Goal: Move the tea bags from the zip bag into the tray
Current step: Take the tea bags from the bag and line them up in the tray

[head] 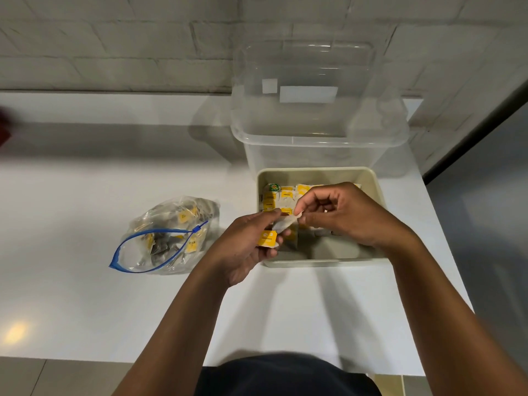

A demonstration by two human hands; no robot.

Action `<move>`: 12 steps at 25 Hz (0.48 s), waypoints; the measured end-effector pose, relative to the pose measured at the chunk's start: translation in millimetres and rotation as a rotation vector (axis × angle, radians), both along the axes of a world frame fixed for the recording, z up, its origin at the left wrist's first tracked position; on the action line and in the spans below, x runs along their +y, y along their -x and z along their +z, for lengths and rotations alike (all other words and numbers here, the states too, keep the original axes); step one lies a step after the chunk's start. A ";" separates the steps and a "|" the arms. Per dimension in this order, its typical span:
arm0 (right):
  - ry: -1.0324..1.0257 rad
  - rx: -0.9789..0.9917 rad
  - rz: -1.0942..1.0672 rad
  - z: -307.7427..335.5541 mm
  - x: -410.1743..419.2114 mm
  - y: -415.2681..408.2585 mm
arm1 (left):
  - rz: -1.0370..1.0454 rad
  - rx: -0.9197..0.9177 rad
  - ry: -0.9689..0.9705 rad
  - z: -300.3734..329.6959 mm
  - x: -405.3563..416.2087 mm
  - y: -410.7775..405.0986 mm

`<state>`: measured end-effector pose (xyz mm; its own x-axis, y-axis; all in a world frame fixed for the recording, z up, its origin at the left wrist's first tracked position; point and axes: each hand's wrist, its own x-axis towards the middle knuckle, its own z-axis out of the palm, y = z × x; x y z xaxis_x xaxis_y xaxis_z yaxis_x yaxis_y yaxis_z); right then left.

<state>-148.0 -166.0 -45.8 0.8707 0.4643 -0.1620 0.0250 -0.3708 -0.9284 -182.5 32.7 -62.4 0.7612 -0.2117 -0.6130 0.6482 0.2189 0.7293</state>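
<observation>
A clear zip bag (160,238) with a blue zipper lies open on the white table, left of centre, with several yellow-tagged tea bags inside. The beige tray (374,192) stands to its right, and rows of tea bags (278,197) fill its far left part. My left hand (245,247) is at the tray's near left corner and holds a tea bag (281,225) with its yellow tag (268,238). My right hand (345,215) hovers over the tray and pinches the upper end of the same tea bag.
A large clear plastic container (317,110) stands just behind the tray, against the white brick wall. The table's right edge runs close past the tray. A blurred dark red object (4,127) is at the far left edge.
</observation>
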 end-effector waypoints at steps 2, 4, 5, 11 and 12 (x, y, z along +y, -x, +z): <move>0.021 0.012 -0.052 -3.6 -10.4 -3.5 | 0.117 -0.029 0.066 0.8 -1.1 -0.8; 0.098 -0.003 -0.103 -7.0 -21.4 -7.4 | 0.259 -0.058 0.140 0.9 4.3 -3.1; 0.151 -0.005 -0.126 -10.4 -25.6 -9.6 | 0.307 -0.067 0.176 1.1 7.6 -4.1; 0.492 0.101 0.074 -44.9 -18.9 -18.2 | 0.295 -0.148 0.142 -2.4 9.8 -0.9; 0.508 0.112 0.082 -50.8 -17.2 -19.3 | 0.284 -0.158 0.132 -4.3 9.1 0.9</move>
